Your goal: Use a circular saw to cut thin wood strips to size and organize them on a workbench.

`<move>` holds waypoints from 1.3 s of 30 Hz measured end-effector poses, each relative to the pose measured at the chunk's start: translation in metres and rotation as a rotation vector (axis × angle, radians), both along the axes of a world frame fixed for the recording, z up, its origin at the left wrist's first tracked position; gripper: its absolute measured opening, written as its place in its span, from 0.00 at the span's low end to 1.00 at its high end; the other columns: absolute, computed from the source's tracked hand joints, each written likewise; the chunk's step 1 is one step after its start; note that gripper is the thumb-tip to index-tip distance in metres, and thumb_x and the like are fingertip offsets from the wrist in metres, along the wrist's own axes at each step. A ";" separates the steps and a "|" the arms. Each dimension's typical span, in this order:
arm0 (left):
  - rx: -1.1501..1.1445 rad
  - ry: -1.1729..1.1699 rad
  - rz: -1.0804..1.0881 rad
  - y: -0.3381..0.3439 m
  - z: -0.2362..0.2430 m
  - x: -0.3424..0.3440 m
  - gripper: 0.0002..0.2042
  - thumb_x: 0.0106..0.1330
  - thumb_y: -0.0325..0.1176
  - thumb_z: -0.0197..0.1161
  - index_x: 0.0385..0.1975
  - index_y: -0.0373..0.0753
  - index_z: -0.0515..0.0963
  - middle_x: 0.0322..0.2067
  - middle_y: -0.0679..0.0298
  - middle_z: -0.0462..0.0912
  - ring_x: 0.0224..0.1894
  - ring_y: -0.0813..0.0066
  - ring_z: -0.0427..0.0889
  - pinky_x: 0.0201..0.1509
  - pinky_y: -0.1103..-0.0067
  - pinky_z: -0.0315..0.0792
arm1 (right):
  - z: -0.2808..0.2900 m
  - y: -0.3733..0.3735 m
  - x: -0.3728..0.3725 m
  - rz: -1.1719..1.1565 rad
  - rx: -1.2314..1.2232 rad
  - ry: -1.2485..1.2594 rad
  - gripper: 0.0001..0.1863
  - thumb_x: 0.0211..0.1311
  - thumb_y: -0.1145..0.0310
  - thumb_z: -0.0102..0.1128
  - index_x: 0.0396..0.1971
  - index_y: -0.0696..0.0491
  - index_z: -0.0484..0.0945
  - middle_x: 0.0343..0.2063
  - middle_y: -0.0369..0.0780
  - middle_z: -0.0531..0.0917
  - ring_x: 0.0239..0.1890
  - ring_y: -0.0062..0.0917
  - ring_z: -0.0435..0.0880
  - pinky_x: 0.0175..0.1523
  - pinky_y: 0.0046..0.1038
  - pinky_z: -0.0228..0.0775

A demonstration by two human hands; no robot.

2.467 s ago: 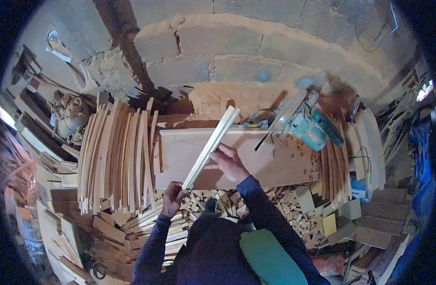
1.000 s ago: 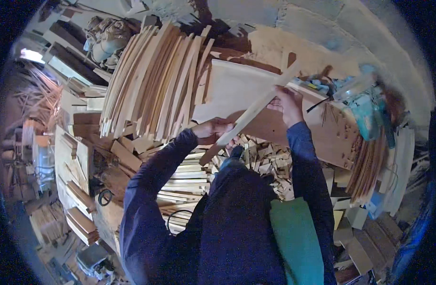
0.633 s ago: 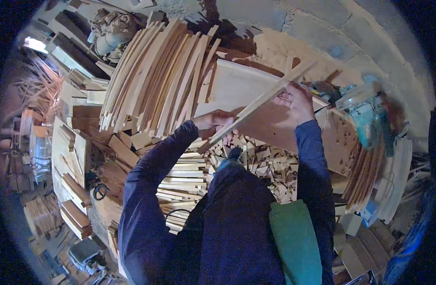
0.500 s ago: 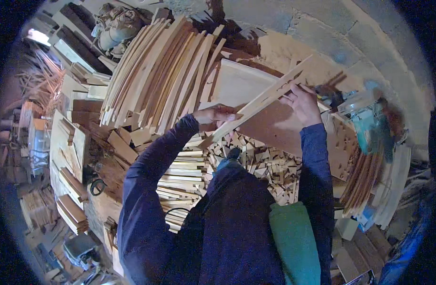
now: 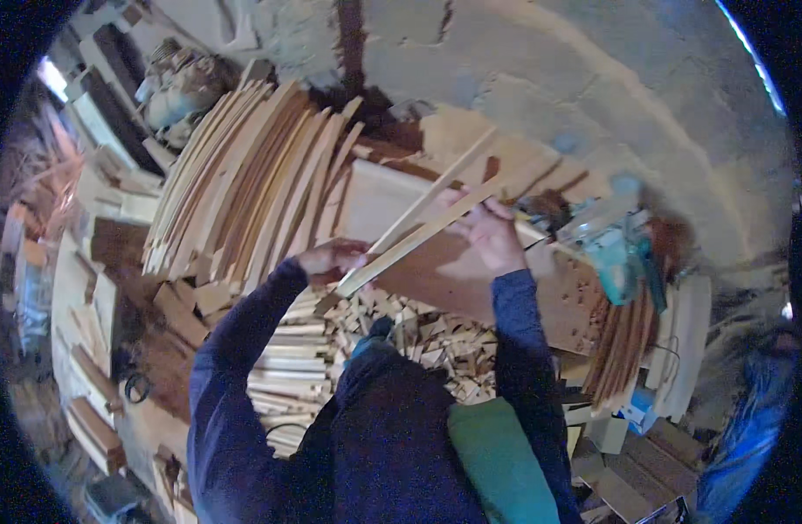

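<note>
Two long pale wooden slats are up in front of me, slanting from lower left to upper right and spreading apart toward the far end. My left hand point(image 5: 333, 258) is closed around them near their lower-left ends. Farther along, my right hand point(image 5: 490, 234) grips the nearer slat point(image 5: 427, 234), some fingers reaching behind it; motion blurs them a little. The farther slat point(image 5: 437, 190) runs above it, over a brown board point(image 5: 418, 275). Below the slats lies a heap of small wood offcuts point(image 5: 444, 336).
A big stack of long strips point(image 5: 235, 175) stands at the far left. Shorter sticks point(image 5: 287, 358) lie by my left forearm. On the right are a teal power tool point(image 5: 615, 262) and a bundle of brown strips point(image 5: 619, 349). A rough wall point(image 5: 575, 79) rises behind.
What showed as a single wide slat now shows as two slats spread apart, my right hand's fingers at the nearer one. The view has shifted, so the scene sits farther left.
</note>
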State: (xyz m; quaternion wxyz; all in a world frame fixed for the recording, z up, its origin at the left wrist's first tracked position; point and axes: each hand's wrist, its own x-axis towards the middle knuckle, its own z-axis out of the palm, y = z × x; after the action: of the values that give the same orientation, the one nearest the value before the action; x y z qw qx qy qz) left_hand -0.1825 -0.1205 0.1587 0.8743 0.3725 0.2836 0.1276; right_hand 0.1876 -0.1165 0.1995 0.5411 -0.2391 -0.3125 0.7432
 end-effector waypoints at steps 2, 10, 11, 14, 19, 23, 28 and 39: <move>0.011 0.141 0.109 -0.003 -0.002 -0.001 0.33 0.71 0.36 0.67 0.72 0.33 0.61 0.58 0.52 0.80 0.51 0.61 0.86 0.56 0.68 0.82 | 0.001 0.000 -0.001 -0.028 -0.042 -0.020 0.32 0.54 0.80 0.56 0.64 0.53 0.73 0.63 0.44 0.78 0.68 0.42 0.75 0.69 0.51 0.70; 0.400 0.184 0.175 0.004 -0.003 0.009 0.12 0.72 0.32 0.67 0.44 0.35 0.72 0.41 0.56 0.86 0.42 0.67 0.89 0.48 0.72 0.84 | 0.003 -0.010 -0.001 -0.084 -0.048 -0.050 0.23 0.72 0.68 0.60 0.64 0.54 0.72 0.59 0.45 0.81 0.65 0.44 0.78 0.68 0.53 0.71; 0.406 0.189 0.205 0.007 0.000 0.007 0.11 0.73 0.33 0.66 0.44 0.35 0.72 0.39 0.58 0.86 0.42 0.70 0.88 0.46 0.74 0.83 | 0.003 -0.010 -0.002 -0.101 -0.054 -0.051 0.23 0.72 0.69 0.60 0.64 0.55 0.72 0.58 0.45 0.81 0.65 0.44 0.79 0.67 0.53 0.72; 0.479 0.173 0.327 0.014 0.005 0.006 0.07 0.74 0.28 0.63 0.41 0.35 0.72 0.39 0.60 0.85 0.40 0.73 0.87 0.41 0.78 0.82 | 0.002 -0.011 -0.007 -0.141 -0.095 -0.062 0.21 0.72 0.71 0.59 0.63 0.56 0.73 0.57 0.46 0.82 0.64 0.44 0.79 0.66 0.53 0.73; 0.901 0.454 0.419 -0.001 -0.005 0.026 0.07 0.70 0.25 0.63 0.40 0.36 0.71 0.31 0.56 0.84 0.33 0.70 0.86 0.36 0.72 0.78 | -0.010 -0.015 -0.017 -0.219 -0.174 -0.054 0.18 0.72 0.69 0.59 0.58 0.56 0.74 0.53 0.44 0.83 0.59 0.39 0.82 0.64 0.51 0.75; 1.110 0.588 0.407 -0.037 -0.014 0.040 0.10 0.68 0.29 0.66 0.41 0.37 0.71 0.29 0.48 0.84 0.34 0.47 0.87 0.36 0.63 0.77 | -0.030 -0.022 -0.024 -0.235 -0.152 0.058 0.17 0.71 0.69 0.61 0.57 0.55 0.75 0.53 0.43 0.83 0.59 0.40 0.82 0.65 0.54 0.73; 1.111 0.695 0.396 -0.058 -0.015 0.046 0.09 0.69 0.28 0.65 0.42 0.36 0.71 0.32 0.47 0.83 0.37 0.42 0.85 0.37 0.60 0.77 | -0.053 -0.037 -0.029 -0.265 -0.217 0.140 0.14 0.72 0.69 0.60 0.53 0.56 0.77 0.51 0.46 0.83 0.61 0.45 0.81 0.66 0.58 0.72; 1.523 0.755 0.359 -0.069 -0.037 0.035 0.09 0.67 0.29 0.65 0.44 0.37 0.75 0.37 0.53 0.83 0.38 0.48 0.85 0.38 0.62 0.78 | -0.096 -0.070 -0.050 -0.388 -0.400 0.206 0.09 0.74 0.66 0.60 0.46 0.54 0.76 0.47 0.46 0.83 0.57 0.45 0.83 0.65 0.58 0.75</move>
State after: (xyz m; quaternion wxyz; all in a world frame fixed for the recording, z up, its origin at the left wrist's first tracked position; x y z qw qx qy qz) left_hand -0.1471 -0.1892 0.1217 0.2011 0.8233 0.4468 0.2867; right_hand 0.1373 -0.1861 0.1039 0.6442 -0.3195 -0.0517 0.6930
